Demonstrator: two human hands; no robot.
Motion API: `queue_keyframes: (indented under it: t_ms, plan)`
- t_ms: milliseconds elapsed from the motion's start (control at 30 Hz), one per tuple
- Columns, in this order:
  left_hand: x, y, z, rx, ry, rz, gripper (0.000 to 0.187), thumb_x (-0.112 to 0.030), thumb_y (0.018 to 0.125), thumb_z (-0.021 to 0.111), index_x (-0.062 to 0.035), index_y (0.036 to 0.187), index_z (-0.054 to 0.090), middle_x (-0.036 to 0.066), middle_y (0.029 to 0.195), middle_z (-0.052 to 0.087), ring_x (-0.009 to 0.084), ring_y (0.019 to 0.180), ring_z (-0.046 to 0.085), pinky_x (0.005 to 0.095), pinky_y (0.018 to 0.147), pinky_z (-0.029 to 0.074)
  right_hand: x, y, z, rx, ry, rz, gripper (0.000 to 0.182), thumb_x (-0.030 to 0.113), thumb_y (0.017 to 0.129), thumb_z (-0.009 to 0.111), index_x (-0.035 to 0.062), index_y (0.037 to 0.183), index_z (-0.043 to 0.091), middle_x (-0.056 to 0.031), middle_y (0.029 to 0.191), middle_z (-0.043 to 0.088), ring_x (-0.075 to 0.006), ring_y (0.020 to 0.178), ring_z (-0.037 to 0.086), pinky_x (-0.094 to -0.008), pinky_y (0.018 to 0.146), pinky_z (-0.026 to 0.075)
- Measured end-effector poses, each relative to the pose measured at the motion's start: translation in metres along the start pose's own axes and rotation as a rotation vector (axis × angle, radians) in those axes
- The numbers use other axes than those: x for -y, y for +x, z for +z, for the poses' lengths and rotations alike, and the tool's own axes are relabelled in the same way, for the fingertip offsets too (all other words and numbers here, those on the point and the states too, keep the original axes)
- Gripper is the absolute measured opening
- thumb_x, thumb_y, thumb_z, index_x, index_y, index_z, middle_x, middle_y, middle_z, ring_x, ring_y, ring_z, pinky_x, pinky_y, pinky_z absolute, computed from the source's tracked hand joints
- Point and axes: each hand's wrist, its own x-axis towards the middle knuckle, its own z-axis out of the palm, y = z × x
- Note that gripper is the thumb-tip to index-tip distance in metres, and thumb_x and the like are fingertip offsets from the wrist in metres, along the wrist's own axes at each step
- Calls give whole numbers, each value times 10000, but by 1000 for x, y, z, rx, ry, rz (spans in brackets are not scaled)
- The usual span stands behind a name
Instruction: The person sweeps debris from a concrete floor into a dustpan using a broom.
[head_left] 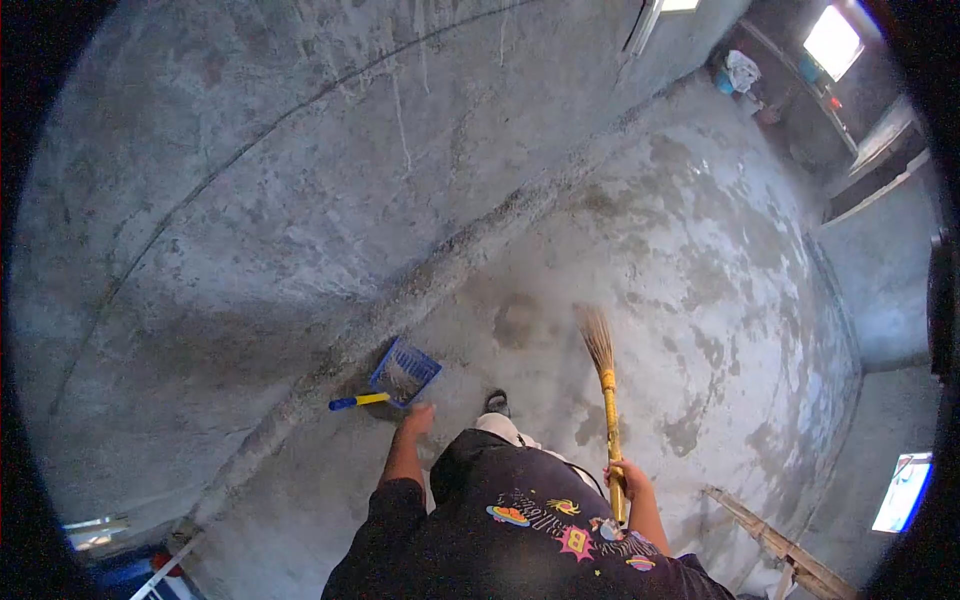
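Note:
My right hand (628, 480) is closed round the yellow handle of a broom (611, 410), whose bristles fan out over the grey floor ahead. At the left, my left hand (420, 418) is close to the lower edge of a blue dustpan (408, 368). The dustpan has a blue and yellow handle pointing left, and some grey debris shows in it. Whether the fingers of my left hand touch the dustpan or hold anything is too small to tell.
A rough concrete wall (300, 200) rises along the left, with gritty debris (440, 270) at its base. Wooden boards (775, 540) lie at the lower right. A white bag (742, 72) and other items stand in the far corner.

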Motion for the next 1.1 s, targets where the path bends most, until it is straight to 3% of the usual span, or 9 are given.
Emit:
queue_keyframes:
  t_ms: [67,133,167,200,233,400,533,967,1100]
  plan:
    - [36,30,6,-45,68,-100,213,-276,866,521,-85,789,575,29,675,525,155,618,527,345,494,413,-4,8,-2,-17,1,31,291,168,802,581,86,1014,399,-85,735,552,-215,575,561,-363,523,496]
    - [19,58,9,51,17,544,162,-206,886,488,-113,791,580,27,670,515,148,624,528,355,501,413,-8,15,-10,52,-40,0,184,193,775,585,33,835,518,-95,723,574,-206,603,568,-332,558,497]
    - [17,42,-6,-144,45,90,433,-454,835,486,-40,798,606,89,685,616,281,545,573,423,491,423,-12,26,-20,72,-178,-15,151,189,770,593,45,793,554,-67,679,576,-180,587,565,-302,552,491]
    - [-40,-42,1,-285,603,585,493,-496,828,461,-34,858,630,143,753,636,343,675,599,458,595,442,-26,53,-44,98,-522,-176,152,224,762,610,75,760,577,-41,659,578,-167,568,562,-286,539,481]
    - [-79,-110,58,-1060,502,477,499,-483,840,432,-35,910,641,189,785,635,368,767,598,462,683,436,-48,98,-77,-72,-700,-130,172,255,745,634,93,746,578,-18,668,581,-150,567,563,-281,529,474]
    - [-378,-46,70,-1021,334,1059,456,-448,834,440,-39,898,631,177,786,625,352,761,591,450,681,438,87,25,-18,-131,-842,-415,198,276,704,664,93,756,609,5,640,551,-102,607,532,-281,562,440]
    - [-455,-62,66,-952,320,1275,412,-412,828,449,-42,886,621,165,786,616,336,755,584,438,679,440,121,22,-8,-155,-650,-586,180,253,689,666,90,739,608,-4,633,552,-113,594,528,-286,557,438]
    - [-309,-106,33,-705,419,1380,271,-297,808,477,-53,848,588,126,789,586,284,735,559,397,672,445,-36,-12,-4,11,-229,-591,127,180,640,676,83,684,606,-34,609,555,-151,553,515,-305,542,429]
    - [-172,-138,35,-411,669,1312,228,-262,802,485,-57,837,578,114,789,577,268,729,552,385,670,447,-130,129,-54,-222,-413,-174,154,196,575,679,81,592,578,-76,571,548,-207,469,469,-379,449,374]
